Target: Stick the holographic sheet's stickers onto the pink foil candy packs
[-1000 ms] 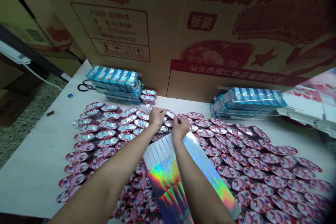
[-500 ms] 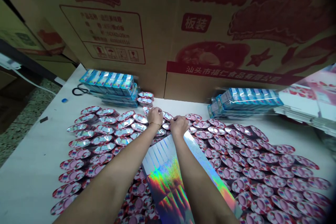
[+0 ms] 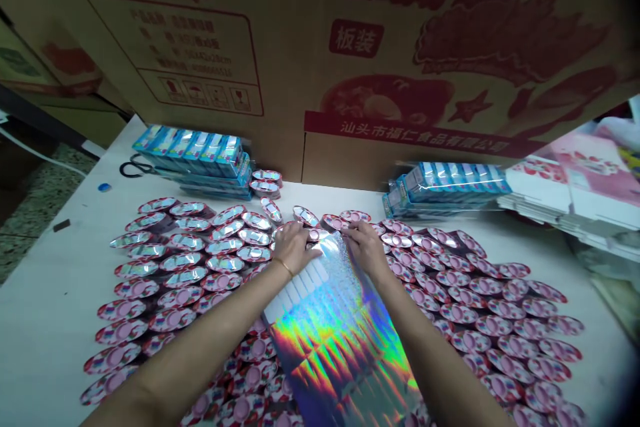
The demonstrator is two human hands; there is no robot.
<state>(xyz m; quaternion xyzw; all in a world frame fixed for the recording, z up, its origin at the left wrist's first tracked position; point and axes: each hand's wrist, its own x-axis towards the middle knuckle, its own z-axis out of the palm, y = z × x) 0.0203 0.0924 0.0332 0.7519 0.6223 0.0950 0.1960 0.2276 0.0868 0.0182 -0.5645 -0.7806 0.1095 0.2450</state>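
Left hand (image 3: 293, 248) and right hand (image 3: 365, 247) hold the holographic sheet's (image 3: 340, 340) far corners.

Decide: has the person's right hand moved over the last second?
Yes. The right hand has shifted right along the far edge of the holographic sheet, toward the right stack of blue boxes and away from the left hand.

Between the left fingers (image 3: 304, 240) and the right fingers (image 3: 356, 235), the holographic sheet (image 3: 340, 340) shimmers silver with rainbow bands of green, yellow, orange and violet, with white stripes just below the left fingers. Left of those fingers the silver packs (image 3: 200, 247) gleam with red rims; right of the right fingers the pink packs (image 3: 475, 293) show pink centres. Beyond the fingertips sit blue boxes (image 3: 195, 147) and a brown carton (image 3: 300, 80) printed red, on a white table (image 3: 50, 280)
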